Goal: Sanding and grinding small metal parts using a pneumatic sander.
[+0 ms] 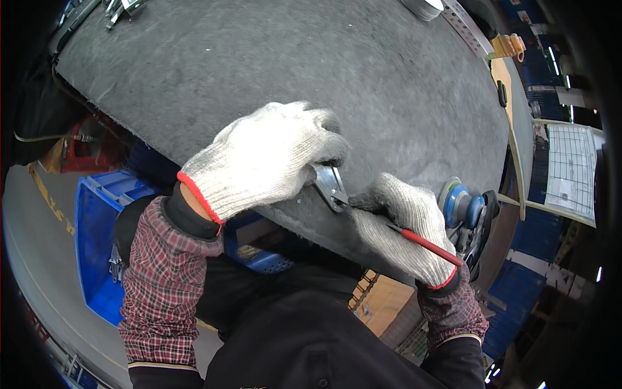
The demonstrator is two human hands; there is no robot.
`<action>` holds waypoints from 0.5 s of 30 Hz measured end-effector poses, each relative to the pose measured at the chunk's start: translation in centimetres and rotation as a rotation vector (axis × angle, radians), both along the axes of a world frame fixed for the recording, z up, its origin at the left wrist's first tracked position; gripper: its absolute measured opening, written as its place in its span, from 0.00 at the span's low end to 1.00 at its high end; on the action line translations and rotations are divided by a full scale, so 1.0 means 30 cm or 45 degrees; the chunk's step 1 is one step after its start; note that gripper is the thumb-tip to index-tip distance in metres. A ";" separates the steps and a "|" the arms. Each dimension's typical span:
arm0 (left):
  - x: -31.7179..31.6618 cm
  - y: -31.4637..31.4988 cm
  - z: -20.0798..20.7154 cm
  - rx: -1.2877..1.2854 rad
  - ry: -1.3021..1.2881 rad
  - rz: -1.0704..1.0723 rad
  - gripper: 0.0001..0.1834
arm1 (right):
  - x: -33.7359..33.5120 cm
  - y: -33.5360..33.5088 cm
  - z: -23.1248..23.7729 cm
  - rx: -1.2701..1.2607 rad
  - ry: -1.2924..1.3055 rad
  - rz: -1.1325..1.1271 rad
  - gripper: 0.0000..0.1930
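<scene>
Mostly covered metal part at the bench edge
The left hand (265, 159) covers most of the metal piece (330, 186); the right hand (405, 227) hides the red-handled tool (424, 244)'s tip, the grinder (466, 217) sits half behind that wrist, and the tools (120, 8) at the top edge are cut off

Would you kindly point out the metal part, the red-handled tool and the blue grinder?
metal part (330, 185), head view, its bare face.
red-handled tool (424, 243), head view, mid-handle.
blue grinder (461, 206), head view, its blue body.
</scene>
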State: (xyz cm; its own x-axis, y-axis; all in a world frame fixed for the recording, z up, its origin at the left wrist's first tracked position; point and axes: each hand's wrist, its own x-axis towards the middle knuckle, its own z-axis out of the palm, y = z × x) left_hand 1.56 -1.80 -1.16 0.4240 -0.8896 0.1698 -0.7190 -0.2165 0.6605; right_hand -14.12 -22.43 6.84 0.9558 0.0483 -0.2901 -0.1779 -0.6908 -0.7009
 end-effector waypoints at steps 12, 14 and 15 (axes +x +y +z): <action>0.001 -0.005 -0.001 0.010 -0.021 -0.020 0.17 | 0.010 0.009 0.008 -0.040 -0.023 0.023 0.11; 0.000 -0.004 0.001 -0.005 -0.036 -0.030 0.17 | 0.002 0.000 0.012 -0.049 0.015 0.045 0.11; 0.001 -0.004 0.002 0.012 -0.018 -0.029 0.17 | 0.008 0.003 0.013 -0.051 0.013 0.043 0.11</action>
